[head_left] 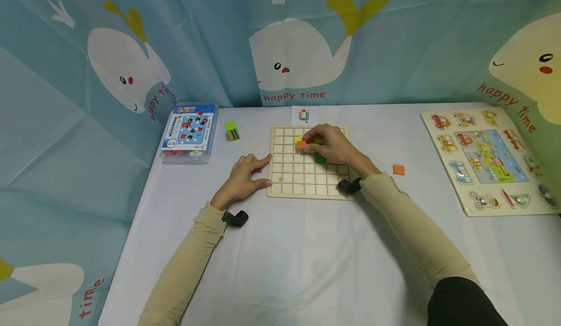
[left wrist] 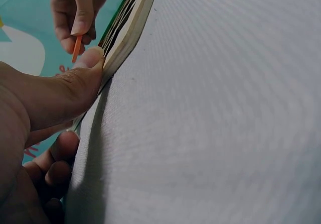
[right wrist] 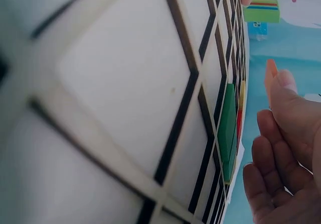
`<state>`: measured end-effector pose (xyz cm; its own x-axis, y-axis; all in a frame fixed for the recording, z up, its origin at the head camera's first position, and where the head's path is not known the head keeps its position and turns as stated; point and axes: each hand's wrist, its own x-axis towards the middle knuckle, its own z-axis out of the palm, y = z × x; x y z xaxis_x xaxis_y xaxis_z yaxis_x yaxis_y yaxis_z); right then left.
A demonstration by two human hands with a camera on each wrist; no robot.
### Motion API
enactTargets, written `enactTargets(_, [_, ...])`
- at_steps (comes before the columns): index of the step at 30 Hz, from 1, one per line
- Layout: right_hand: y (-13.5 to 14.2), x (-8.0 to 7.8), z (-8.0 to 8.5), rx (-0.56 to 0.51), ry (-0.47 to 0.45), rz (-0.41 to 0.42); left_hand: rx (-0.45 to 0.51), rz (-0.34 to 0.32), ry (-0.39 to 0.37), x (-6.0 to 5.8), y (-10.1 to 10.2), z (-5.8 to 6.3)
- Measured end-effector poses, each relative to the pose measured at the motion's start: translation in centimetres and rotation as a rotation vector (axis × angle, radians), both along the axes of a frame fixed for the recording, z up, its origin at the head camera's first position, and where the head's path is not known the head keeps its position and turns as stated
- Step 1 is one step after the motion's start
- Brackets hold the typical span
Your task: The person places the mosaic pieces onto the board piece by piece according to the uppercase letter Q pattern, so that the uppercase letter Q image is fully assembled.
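Observation:
My right hand (head_left: 330, 143) pinches an orange square tile (head_left: 301, 144) between thumb and fingers, over the upper part of a wooden grid board (head_left: 291, 175). In the right wrist view that tile (right wrist: 271, 78) is held up off the grid. A yellow tile (head_left: 298, 140) lies just behind it, and a green tile (head_left: 320, 158) sits in the grid under the hand. Red shows beyond the green tile (right wrist: 227, 133) in the right wrist view. At the board's left edge, my left hand (head_left: 245, 177) touches the rim with thumb and forefinger spread apart.
A pattern card (head_left: 304, 115) lies behind the board. One loose orange tile (head_left: 399, 170) is to its right. Farther right lies a picture puzzle board (head_left: 451, 170). A small green striped cube (head_left: 232, 130) and a clear plastic box (head_left: 188, 133) stand at left.

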<state>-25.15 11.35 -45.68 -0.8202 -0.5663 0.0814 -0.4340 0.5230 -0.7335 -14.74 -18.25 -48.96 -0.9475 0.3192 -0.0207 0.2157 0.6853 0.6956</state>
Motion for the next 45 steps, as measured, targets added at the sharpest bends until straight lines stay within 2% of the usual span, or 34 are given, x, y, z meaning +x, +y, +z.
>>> enactTargets(21, [-0.9, -0.6, 0.1, 0.082, -0.003, 0.036, 0.003, -0.002, 0.018, -0.3, -0.1, -0.1])
enactTargets(29, [-1.2, -1.0, 0.0, 0.136, 0.049, 0.045, -0.002, -0.005, 0.028, -0.3, 0.0, 0.0])
enactTargets(45, [-1.2, -0.8, -0.2, 0.171, 0.102, 0.067, 0.006, -0.001, 0.013, 0.0, 0.0, 0.0])
